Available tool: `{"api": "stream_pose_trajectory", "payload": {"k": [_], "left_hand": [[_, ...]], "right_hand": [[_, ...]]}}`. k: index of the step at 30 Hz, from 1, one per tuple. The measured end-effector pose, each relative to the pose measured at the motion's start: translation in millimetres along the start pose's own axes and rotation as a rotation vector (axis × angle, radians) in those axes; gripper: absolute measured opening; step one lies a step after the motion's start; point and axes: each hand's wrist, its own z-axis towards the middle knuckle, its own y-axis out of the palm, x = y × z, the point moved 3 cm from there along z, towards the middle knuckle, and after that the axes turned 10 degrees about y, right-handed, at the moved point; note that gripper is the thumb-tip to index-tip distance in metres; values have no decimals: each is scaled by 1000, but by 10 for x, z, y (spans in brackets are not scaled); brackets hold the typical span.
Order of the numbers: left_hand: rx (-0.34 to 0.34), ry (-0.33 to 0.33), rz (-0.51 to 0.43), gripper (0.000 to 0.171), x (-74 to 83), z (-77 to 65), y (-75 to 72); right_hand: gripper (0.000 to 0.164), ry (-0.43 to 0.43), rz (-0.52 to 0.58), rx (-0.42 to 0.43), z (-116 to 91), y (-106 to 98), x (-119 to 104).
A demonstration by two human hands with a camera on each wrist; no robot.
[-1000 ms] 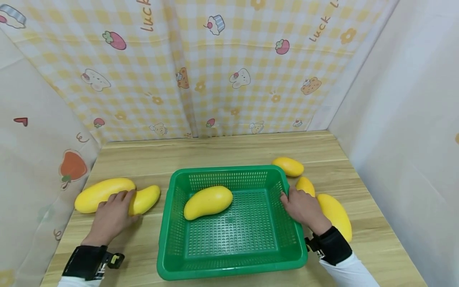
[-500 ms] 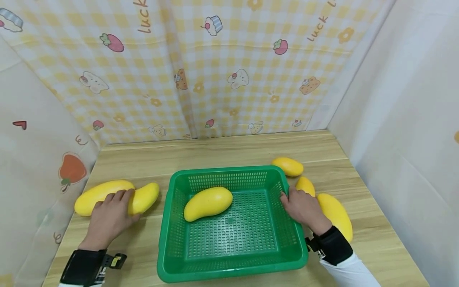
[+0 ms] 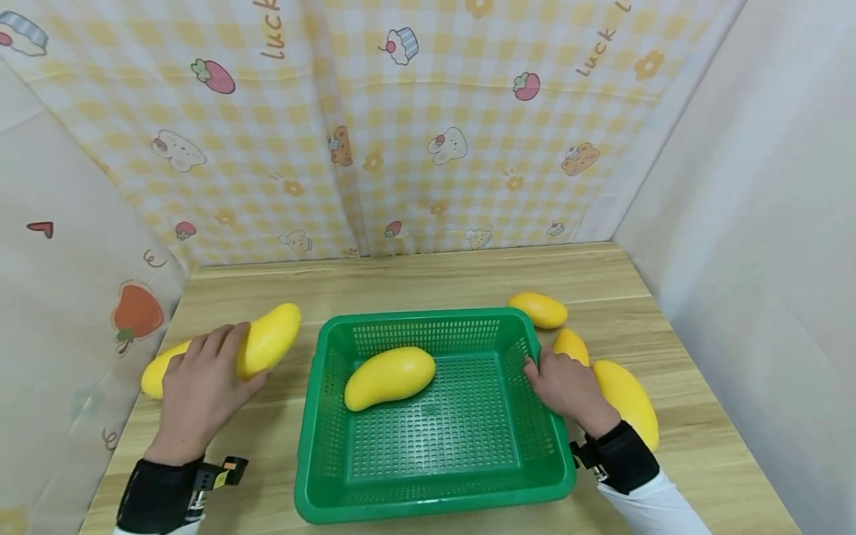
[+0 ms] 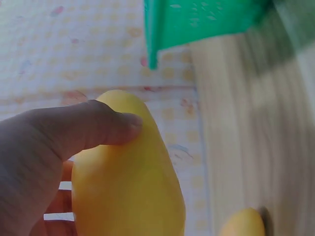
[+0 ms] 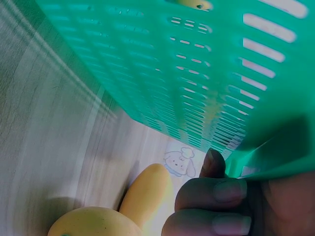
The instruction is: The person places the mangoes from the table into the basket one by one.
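My left hand [image 3: 200, 390] grips a yellow mango [image 3: 270, 338], which is lifted over the left side of the table. In the left wrist view the thumb lies across the top of that mango [image 4: 130, 187], with the fingers behind it. Beneath the hand, partly covered by it, another mango [image 3: 159, 370] rests on the wood. A green perforated basket [image 3: 435, 507] stands in the middle with one mango [image 3: 390, 377] inside, toward its left. My right hand [image 3: 571, 390] holds the basket's right rim; the right wrist view shows its fingers [image 5: 211, 194] curled at the basket's outer side.
To the right of the basket lie a small mango [image 3: 538, 310] at the back, another [image 3: 571, 346] half hidden by the right hand, and a larger one [image 3: 627, 401] beside the wrist. Patterned cloth [image 3: 414, 148] closes off the back, and pale walls [image 3: 756, 223] flank the wooden table.
My left hand has raised its mango off the table, tilting its far end up and away; more of the mango beneath is now covered. The right hand and basket have stayed put.
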Motion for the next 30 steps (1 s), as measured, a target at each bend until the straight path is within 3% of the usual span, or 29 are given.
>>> {"api": "stream_pose_trajectory", "payload": {"k": [7,15,21,30], "left_hand": [[86,67,-26,77,204,190,-83],[113,94,-46,75,331,298,-137],[106,112,-55,78,450,372,-158],[60,225,-55,79,824,474,-101]], "right_hand": [[35,-1,-10,5,1,-12,2],[35,7,-9,-12,3,-20,2],[36,12,-17,-12,9,-26,3],[36,12,-12,-22,6,-13,1]]}}
